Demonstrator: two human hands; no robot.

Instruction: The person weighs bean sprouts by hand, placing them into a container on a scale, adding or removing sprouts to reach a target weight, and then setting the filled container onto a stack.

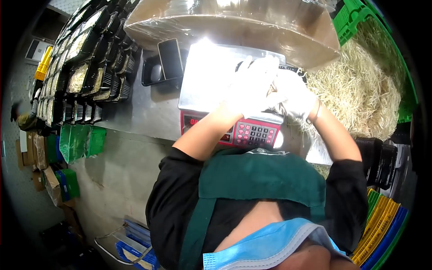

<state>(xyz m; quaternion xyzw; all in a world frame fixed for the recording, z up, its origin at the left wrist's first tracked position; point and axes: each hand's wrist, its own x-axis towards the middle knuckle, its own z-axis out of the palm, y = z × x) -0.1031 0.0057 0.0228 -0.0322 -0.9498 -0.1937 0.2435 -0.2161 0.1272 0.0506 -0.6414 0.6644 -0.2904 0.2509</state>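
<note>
My left hand (254,87), in a white glove, is over the metal plate of the red scale (193,81), and glare washes out its fingers. Beside it on the right, my right hand (294,94), also gloved, has its fingers closed around pale sprouts (280,107), with strands hanging below. Under and behind both hands the dark rim of a black tray (290,68) shows on the scale. To the right lies a large heap of pale sprouts (355,85) in a green crate (407,72).
Stacked black trays (78,76) of sprouts stand at the left. A phone (170,58) leans in a black tray (152,72) beside the scale. A plastic-wrapped box (234,27) lies behind. Black trays (382,162) are stacked at right. Another person (28,118) is at the far left.
</note>
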